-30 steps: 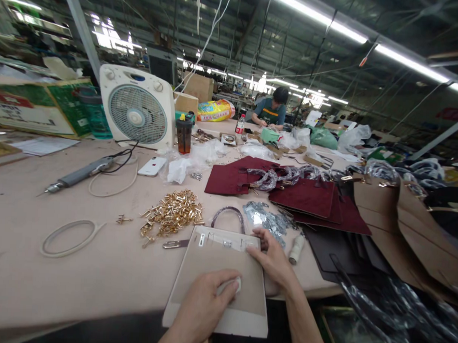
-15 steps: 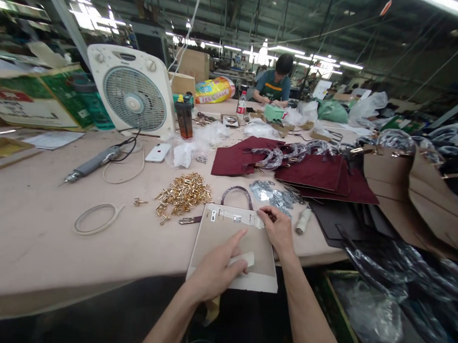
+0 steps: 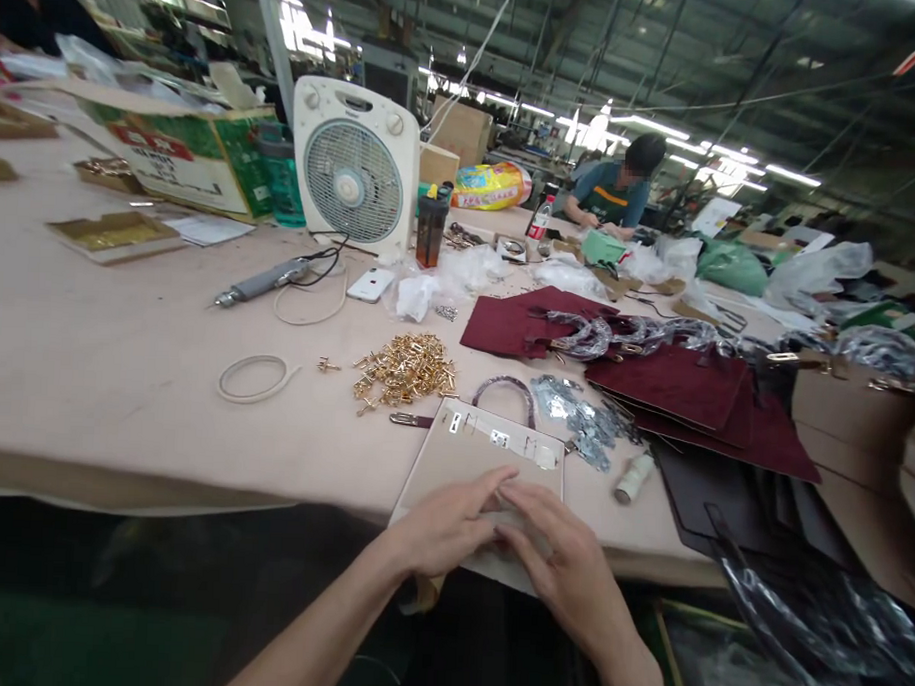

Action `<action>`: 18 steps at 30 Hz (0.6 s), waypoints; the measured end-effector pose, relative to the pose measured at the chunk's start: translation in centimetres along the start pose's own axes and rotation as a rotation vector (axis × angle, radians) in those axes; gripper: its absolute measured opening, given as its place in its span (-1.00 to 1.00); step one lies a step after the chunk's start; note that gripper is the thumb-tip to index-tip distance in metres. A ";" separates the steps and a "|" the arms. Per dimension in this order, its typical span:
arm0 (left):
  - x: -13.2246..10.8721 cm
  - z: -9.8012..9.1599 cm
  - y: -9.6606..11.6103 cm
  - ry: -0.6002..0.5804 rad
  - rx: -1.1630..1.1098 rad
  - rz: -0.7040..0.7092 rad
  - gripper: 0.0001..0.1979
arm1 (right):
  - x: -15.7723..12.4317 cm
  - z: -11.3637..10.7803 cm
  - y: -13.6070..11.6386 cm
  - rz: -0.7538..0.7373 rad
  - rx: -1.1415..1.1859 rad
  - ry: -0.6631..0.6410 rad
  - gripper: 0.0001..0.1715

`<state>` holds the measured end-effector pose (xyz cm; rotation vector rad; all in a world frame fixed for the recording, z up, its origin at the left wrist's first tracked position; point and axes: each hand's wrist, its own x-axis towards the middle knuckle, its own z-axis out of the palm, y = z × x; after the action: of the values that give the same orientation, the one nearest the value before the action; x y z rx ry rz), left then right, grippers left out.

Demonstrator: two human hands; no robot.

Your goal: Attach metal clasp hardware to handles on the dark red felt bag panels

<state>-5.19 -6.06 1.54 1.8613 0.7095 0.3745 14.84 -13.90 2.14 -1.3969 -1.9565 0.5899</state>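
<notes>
A pale pinkish bench (image 3: pixel 155 422) carries a flat beige bag panel (image 3: pixel 464 463), overhanging the near edge. At its lower half, the left hand (image 3: pixel 451 523) and right hand (image 3: pixel 560 542) meet, fingers bent; whether either grips anything cannot be told. Small gold metal fittings (image 3: pixel 407 371) lie heaped nearby.
</notes>
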 end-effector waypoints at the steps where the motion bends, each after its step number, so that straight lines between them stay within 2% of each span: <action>1: 0.0 0.0 0.1 0.002 0.008 -0.007 -0.21 | 0.0 0.4 0.1 0.001 -0.008 -0.016 -0.63; 9: -0.1 0.1 0.2 0.026 0.054 -0.011 -0.32 | 0.0 0.8 0.5 0.057 -0.041 -0.016 -0.81; 14: 0.1 0.0 -0.6 0.053 0.004 0.062 -0.75 | -0.2 0.5 0.1 0.109 -0.006 0.027 -0.87; 18: 0.3 0.0 -0.9 0.032 -0.004 0.115 -0.71 | -0.5 0.2 0.3 0.110 0.041 0.027 -0.86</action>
<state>-5.26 -5.63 0.70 1.9014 0.6238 0.4804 14.95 -14.27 1.66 -1.4866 -1.8449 0.6551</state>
